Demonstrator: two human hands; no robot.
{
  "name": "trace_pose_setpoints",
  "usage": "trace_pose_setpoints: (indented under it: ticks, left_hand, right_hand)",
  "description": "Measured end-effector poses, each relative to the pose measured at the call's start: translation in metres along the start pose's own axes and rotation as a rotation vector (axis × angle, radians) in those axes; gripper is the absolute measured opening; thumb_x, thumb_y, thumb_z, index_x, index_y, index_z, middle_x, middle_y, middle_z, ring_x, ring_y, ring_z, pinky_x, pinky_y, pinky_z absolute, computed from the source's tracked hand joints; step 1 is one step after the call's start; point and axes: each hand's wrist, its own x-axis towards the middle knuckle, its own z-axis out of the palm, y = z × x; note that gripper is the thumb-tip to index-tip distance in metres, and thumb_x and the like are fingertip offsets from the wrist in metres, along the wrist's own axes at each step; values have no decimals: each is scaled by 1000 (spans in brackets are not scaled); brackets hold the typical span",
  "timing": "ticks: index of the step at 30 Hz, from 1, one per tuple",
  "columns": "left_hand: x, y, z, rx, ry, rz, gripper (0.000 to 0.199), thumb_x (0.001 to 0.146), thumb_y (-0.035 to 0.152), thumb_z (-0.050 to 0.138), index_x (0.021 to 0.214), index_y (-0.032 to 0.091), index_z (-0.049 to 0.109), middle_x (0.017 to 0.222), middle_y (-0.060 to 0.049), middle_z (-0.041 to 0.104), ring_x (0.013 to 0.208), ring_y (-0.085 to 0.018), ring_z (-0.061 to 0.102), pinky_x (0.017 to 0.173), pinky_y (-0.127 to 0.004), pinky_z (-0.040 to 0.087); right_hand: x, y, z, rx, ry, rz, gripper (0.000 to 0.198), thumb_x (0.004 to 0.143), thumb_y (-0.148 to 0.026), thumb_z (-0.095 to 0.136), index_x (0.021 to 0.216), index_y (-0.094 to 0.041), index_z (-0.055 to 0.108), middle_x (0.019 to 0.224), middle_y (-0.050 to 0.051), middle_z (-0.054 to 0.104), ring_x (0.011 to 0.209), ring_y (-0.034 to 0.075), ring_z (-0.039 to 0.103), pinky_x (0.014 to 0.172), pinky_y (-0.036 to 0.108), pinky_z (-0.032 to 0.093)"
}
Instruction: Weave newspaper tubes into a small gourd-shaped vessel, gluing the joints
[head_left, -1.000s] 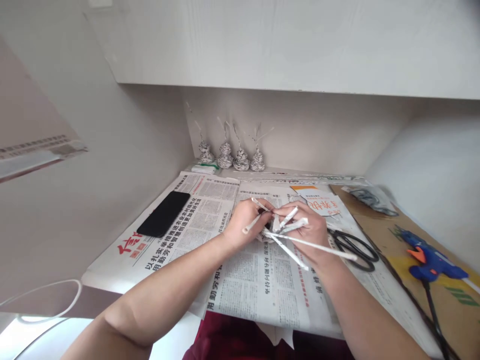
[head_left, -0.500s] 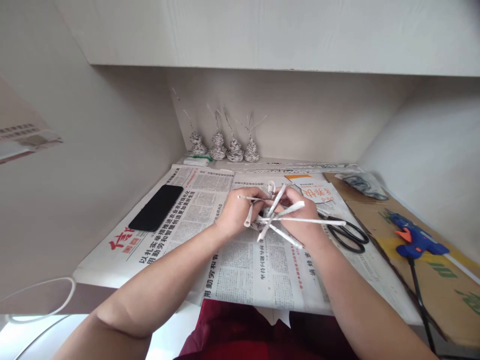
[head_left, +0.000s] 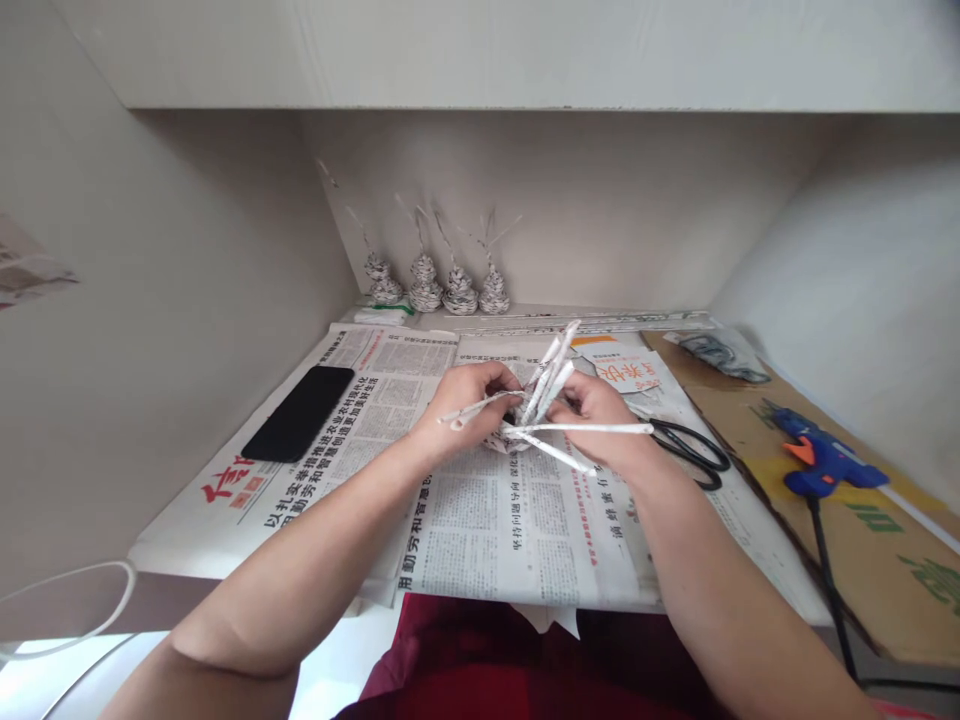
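Between my hands, above the newspaper, is a small woven piece of rolled newspaper (head_left: 501,442) with several white paper tubes (head_left: 592,428) sticking out of it. My left hand (head_left: 474,402) is closed round its left side, with thin tubes passing under the fingers. From the right, my right hand (head_left: 598,408) pinches among the tubes near the middle. Some tubes point up and away, one lies toward the right, and one slants down to the right. The fingertips and the tubes hide most of the woven body.
Newspaper sheets (head_left: 480,545) cover the tabletop. A black phone (head_left: 298,414) lies left; black-handled scissors (head_left: 694,455) and a blue glue gun (head_left: 829,455) on cardboard (head_left: 892,560) lie right. Several woven gourd shapes (head_left: 459,292) and long paper sticks (head_left: 592,322) are at the back, under an overhanging panel (head_left: 480,55).
The paper tubes have shifted: several now point up and away in a bunch, where they were fanned out. My right hand has turned slightly. The camera view has moved a little.
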Motion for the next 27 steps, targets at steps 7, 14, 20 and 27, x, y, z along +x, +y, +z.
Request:
trace_pose_setpoints:
  ticks: [7,14,20,27]
  left_hand:
    - [0,-5,0,-163,-70,-48,13,76,28,70,83,17,72,76,-1,72,68,-13,63,63,-23,48]
    - [-3,1,7,-194,-4,-84,10,78,25,66,80,18,73,74,-1,72,63,-12,64,60,-22,49]
    - [-7,2,9,-148,-1,-12,12,79,21,63,82,19,74,77,-1,74,70,-14,67,66,-23,52]
    - [-10,5,7,-134,13,36,16,77,13,60,80,18,75,76,-1,74,69,-14,67,63,-21,52]
  right_hand:
    - [-3,-4,-10,-45,-39,-109,38,83,-17,56,117,-31,63,100,2,72,89,23,67,84,39,51]
    - [-6,-10,-11,-36,-4,-98,33,82,-18,58,112,-31,67,88,0,72,79,21,67,77,38,52]
    - [-8,-22,-10,-171,218,-193,23,75,-10,59,87,-24,73,84,2,72,82,21,66,75,34,49]
    - [-11,-30,-1,-186,301,-502,20,67,-4,59,74,-21,68,69,0,65,72,18,57,67,29,45]
